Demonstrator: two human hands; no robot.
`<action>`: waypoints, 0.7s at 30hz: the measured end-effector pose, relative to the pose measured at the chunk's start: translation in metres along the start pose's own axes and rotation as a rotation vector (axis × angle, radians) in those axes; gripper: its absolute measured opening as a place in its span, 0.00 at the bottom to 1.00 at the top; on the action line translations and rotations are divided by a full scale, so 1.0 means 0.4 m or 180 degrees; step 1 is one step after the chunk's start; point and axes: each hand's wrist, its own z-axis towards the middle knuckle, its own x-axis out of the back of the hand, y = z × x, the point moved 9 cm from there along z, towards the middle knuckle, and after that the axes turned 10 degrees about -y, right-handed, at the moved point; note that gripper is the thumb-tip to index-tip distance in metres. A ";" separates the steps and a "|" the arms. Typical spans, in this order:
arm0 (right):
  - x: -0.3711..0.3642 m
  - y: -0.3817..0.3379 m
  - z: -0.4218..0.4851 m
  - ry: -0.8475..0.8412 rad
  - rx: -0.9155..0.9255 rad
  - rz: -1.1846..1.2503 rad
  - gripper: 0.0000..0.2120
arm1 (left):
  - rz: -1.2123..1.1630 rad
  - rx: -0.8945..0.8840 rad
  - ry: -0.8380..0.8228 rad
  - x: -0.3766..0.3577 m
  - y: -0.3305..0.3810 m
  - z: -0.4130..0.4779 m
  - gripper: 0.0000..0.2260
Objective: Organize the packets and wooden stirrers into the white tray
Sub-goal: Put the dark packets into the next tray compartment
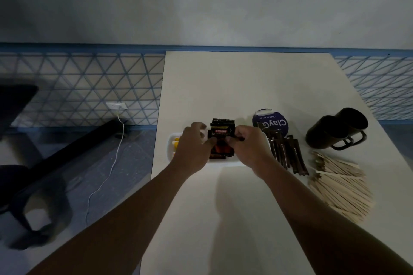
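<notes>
A stack of black and red coffee packets (222, 131) stands over the middle of the white tray (171, 140), pinched from both sides. My left hand (193, 143) grips its left edge and my right hand (250, 143) grips its right edge. Yellow packets (176, 142) lie in the tray's left end. Several dark brown stick packets (288, 154) lie on the table just right of the tray. Farther right lies a loose heap of wooden stirrers (339, 185). My hands hide most of the tray.
A round purple wipes pack (271, 121) lies behind the stick packets. Two black mugs (335, 129) stand at the right near the table's edge. The white table (245, 85) ends just left of the tray; beyond it are a floor, a cable and a chair.
</notes>
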 end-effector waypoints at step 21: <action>-0.076 0.028 0.063 -0.0244 -0.0150 -0.1005 0.08 | 0.2354 0.0232 -0.0587 -0.018 -0.086 0.035 0.45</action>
